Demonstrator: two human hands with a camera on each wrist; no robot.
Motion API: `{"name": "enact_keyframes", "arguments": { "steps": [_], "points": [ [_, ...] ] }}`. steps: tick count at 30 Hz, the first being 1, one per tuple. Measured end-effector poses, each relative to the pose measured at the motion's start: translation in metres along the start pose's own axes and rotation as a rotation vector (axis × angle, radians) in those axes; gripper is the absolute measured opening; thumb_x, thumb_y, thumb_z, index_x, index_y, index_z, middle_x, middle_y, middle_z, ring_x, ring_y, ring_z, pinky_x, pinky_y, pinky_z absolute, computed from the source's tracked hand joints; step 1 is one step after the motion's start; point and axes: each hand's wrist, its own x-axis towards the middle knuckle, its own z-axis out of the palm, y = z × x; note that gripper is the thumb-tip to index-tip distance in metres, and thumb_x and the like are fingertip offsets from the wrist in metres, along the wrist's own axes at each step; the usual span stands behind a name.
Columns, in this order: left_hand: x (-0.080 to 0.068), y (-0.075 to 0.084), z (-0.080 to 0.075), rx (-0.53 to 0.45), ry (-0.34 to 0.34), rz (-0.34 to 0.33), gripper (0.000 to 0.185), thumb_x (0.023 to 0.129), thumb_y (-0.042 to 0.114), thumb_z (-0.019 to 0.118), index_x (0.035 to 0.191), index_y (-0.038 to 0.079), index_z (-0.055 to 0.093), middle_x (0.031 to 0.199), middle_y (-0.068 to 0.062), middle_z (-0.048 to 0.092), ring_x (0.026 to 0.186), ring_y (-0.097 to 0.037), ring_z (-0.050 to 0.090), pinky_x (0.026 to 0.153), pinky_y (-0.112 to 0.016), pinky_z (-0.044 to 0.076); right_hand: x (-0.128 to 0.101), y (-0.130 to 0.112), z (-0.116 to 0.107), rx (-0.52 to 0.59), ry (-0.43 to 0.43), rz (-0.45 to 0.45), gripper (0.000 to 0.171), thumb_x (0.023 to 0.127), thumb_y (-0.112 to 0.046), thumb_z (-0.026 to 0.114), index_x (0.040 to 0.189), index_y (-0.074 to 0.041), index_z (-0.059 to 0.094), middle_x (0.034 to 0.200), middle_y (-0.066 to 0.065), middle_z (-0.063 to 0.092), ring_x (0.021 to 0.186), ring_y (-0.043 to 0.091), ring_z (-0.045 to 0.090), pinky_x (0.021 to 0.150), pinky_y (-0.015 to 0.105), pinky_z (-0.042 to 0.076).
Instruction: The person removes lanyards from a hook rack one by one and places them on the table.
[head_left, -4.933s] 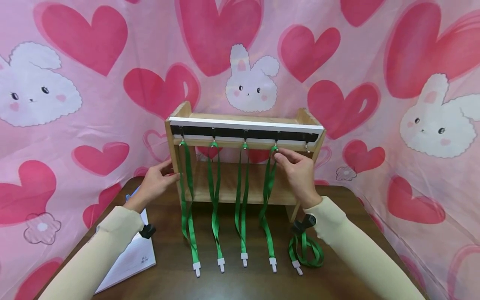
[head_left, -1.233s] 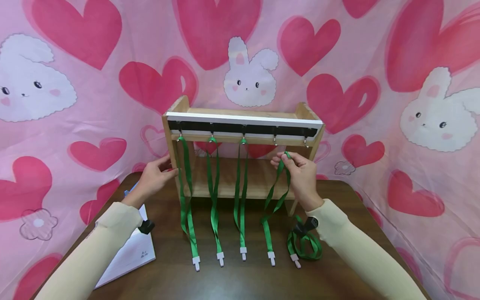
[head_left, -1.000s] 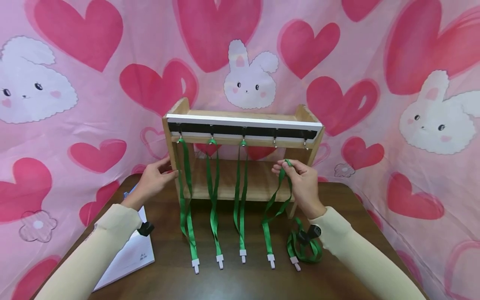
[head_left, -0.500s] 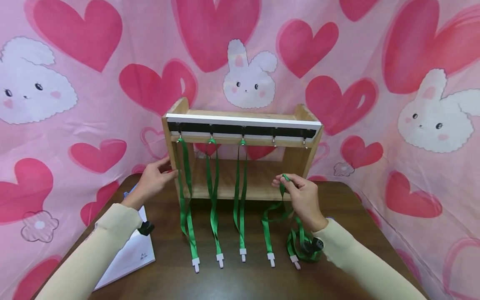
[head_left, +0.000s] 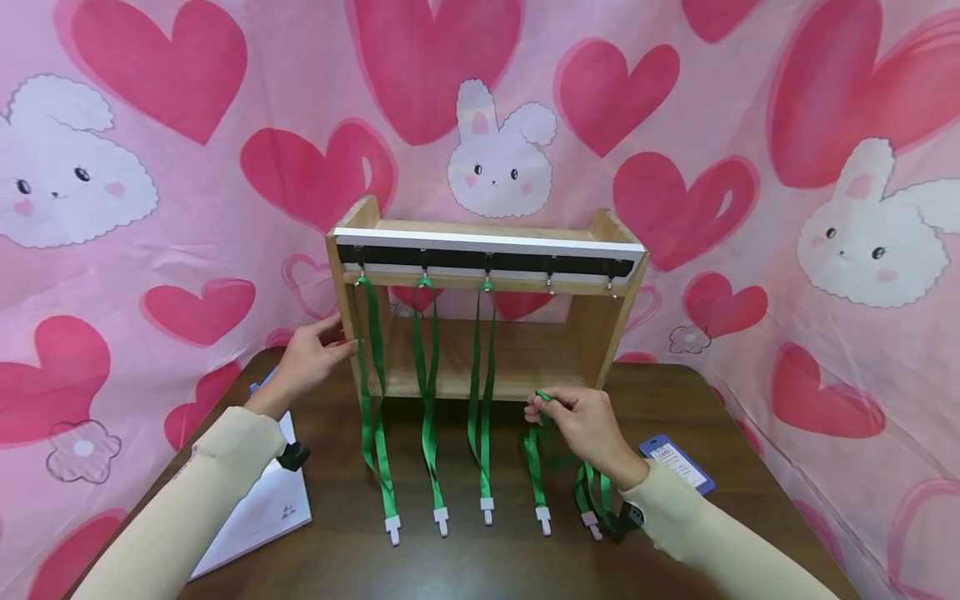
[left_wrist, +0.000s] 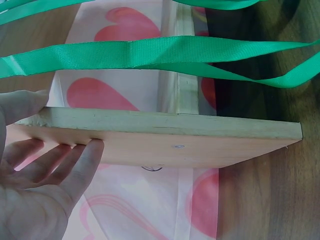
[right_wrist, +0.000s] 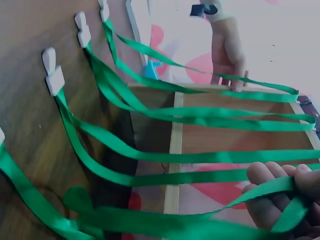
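My right hand point(head_left: 588, 425) pinches the loop end of a green lanyard point(head_left: 534, 467) between thumb and fingers, low before the shelf. That lanyard's white clip point(head_left: 543, 521) lies on the table. With thumb on one side and fingertips on the outer face, my left hand point(left_wrist: 45, 170) grips the side panel point(left_wrist: 175, 130) of the wooden shelf point(head_left: 480, 383). Three green lanyards, a left one point(head_left: 375, 350), a second point(head_left: 427, 375) and a third point(head_left: 482, 375), hang from hooks on the front rail. The two right hooks, a fourth point(head_left: 551, 283) and a fifth point(head_left: 611, 287), hold nothing.
Another green lanyard point(head_left: 588, 492) lies on the table partly under the right wrist. A blue-framed card point(head_left: 678, 462) lies to its right. A white notepad point(head_left: 262, 517) sits at the left, beneath the left forearm. Behind the table hangs a pink heart-patterned cloth point(head_left: 585, 192).
The right hand has taken the lanyard off the fourth hook and brought it down and left toward the table. The blue-framed card has come into sight. The left hand keeps its place.
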Motion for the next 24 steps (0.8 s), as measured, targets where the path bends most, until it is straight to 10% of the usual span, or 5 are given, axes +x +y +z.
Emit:
{"name": "enact_keyframes", "arguments": {
  "steps": [24],
  "points": [
    [0.0, 0.0, 0.0, -0.005, 0.004, -0.002, 0.067, 0.097, 0.019, 0.068, 0.156, 0.006, 0.038, 0.142, -0.029, 0.057, 0.127, -0.046, 0.06, 0.102, -0.054, 0.052, -0.011, 0.037, 0.026, 0.088, -0.021, 0.127, 0.015, 0.098, -0.024, 0.066, 0.098, -0.016, 0.079, 0.091, 0.002, 0.08, 0.084, 0.01, 0.077, 0.086, 0.022, 0.061]
  ]
}}
